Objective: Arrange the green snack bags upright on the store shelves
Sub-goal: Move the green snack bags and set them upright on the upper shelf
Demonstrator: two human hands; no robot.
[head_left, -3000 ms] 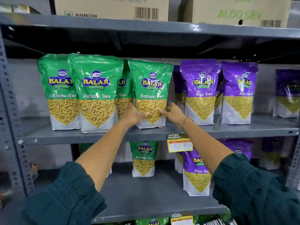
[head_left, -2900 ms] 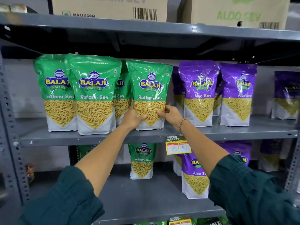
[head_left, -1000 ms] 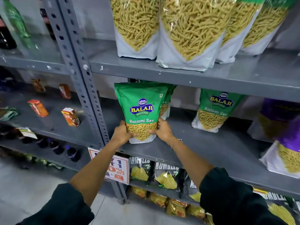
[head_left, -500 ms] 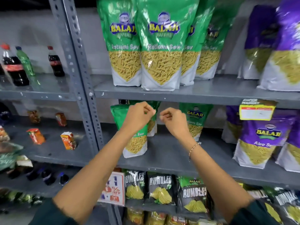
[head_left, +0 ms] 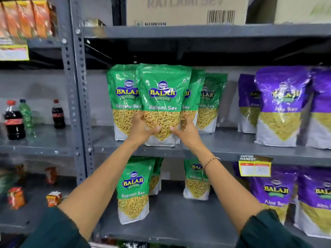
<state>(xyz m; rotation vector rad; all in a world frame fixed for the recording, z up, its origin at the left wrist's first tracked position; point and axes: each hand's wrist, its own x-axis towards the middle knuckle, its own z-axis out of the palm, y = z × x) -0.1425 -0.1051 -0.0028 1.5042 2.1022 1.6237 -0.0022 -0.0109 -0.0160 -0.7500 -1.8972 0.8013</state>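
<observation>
Hands are cupping the front green bag (head_left: 163,104) low on both sides, left hand (head_left: 141,130) and right hand (head_left: 186,133) fingers grasping it, because we are squaring it upright on the shelf (head_left: 223,149).

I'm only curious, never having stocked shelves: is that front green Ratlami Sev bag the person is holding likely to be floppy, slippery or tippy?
The front Ratlami Sev bag looks glossy, so probably a bit slippery; both the left hand and right hand steady it. Its loose sev filling suggests it bends rather than stays stiff. Tall on a narrow base at the shelf edge, it may tip easily.
</observation>
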